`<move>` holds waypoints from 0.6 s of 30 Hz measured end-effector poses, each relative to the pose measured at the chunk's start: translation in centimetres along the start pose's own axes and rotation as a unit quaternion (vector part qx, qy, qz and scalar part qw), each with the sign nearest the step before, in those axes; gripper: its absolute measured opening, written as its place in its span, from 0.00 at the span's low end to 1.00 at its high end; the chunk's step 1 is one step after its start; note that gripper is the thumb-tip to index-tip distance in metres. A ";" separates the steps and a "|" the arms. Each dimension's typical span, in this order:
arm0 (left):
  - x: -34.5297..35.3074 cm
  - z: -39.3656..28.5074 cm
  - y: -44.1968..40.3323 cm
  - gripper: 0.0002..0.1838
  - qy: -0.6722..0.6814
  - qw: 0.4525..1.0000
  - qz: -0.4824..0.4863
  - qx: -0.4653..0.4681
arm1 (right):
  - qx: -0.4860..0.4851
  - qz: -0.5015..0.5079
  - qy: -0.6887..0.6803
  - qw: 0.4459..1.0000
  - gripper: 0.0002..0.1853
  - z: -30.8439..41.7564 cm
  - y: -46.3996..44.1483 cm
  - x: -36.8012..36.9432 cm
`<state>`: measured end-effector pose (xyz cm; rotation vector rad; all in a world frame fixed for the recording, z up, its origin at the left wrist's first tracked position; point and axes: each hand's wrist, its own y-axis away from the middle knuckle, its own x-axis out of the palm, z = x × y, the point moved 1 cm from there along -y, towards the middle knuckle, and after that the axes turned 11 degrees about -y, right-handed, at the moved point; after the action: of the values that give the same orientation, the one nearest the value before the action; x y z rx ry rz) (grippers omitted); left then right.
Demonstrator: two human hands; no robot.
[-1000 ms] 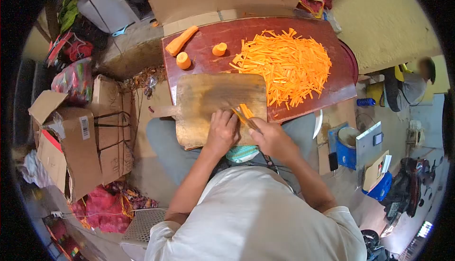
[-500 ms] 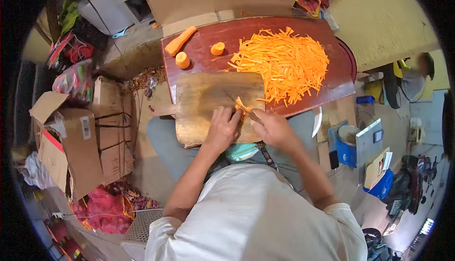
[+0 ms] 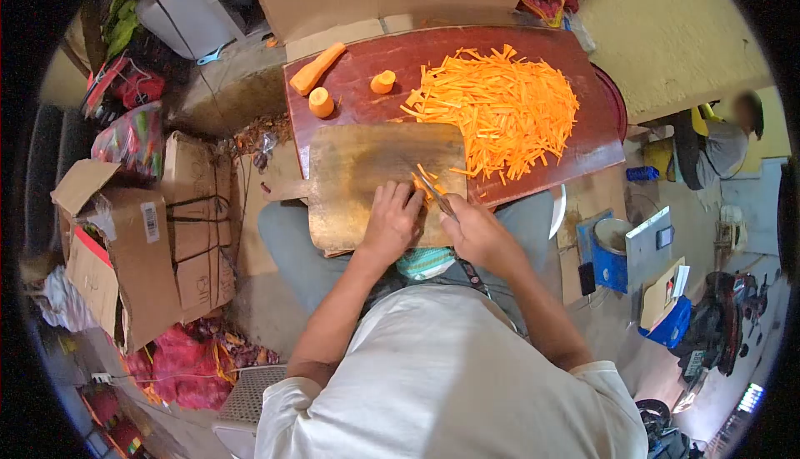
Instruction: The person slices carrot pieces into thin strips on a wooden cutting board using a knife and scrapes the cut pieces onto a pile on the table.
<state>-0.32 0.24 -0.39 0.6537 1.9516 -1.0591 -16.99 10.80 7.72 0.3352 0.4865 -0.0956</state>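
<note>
My right hand (image 3: pixel 481 234) grips a knife (image 3: pixel 431 185), its blade slanting up and left over the wooden cutting board (image 3: pixel 350 167). Beside the blade, my left hand (image 3: pixel 392 224) rests on the board with curled fingers against a piece of carrot (image 3: pixel 417 181), mostly hidden by the fingers and knife. A few cut strips lie around the blade. Beyond the board's right corner spreads a large heap of carrot sticks (image 3: pixel 500 109). Farther left lie a long peeled carrot (image 3: pixel 318 69) and two short carrot chunks, one (image 3: pixel 321 103) left of the other (image 3: pixel 383 82).
The board sits across my lap and the edge of a dark red table (image 3: pixel 358 50). Cardboard boxes (image 3: pixel 142 250) stand on the left, near a red mesh sack (image 3: pixel 179 367). To the right are a blue bucket (image 3: pixel 612 263) and another person (image 3: pixel 723 142).
The knife has tilted so that more of its blade shows, and my right hand has shifted slightly right. Fewer carrot strips stand up by my left fingers.
</note>
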 end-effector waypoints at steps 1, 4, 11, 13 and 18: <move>0.0 0.1 0.0 0.23 -0.002 1.000 -0.002 0.002 | 0.008 0.004 0.015 1.000 0.14 0.3 -0.4 -0.1; 0.5 0.3 0.5 0.24 0.006 1.000 0.000 -0.003 | -0.011 0.009 0.085 0.996 0.15 0.0 -1.5 0.4; -0.3 -0.1 0.2 0.25 0.024 1.000 -0.011 -0.015 | -0.115 -0.074 -0.024 0.990 0.13 -0.8 -0.5 0.4; -0.1 0.0 -0.2 0.25 0.027 0.999 -0.019 -0.017 | -0.087 -0.047 -0.017 0.995 0.13 -0.7 -0.1 0.1; 1.2 0.7 -0.4 0.23 0.035 0.999 -0.017 -0.020 | -0.114 -0.074 -0.068 0.988 0.13 -1.2 1.3 0.5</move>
<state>-1.03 -0.49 -1.46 0.6457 2.0448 -1.0276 -16.82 12.45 6.89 0.0674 0.3824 -0.2041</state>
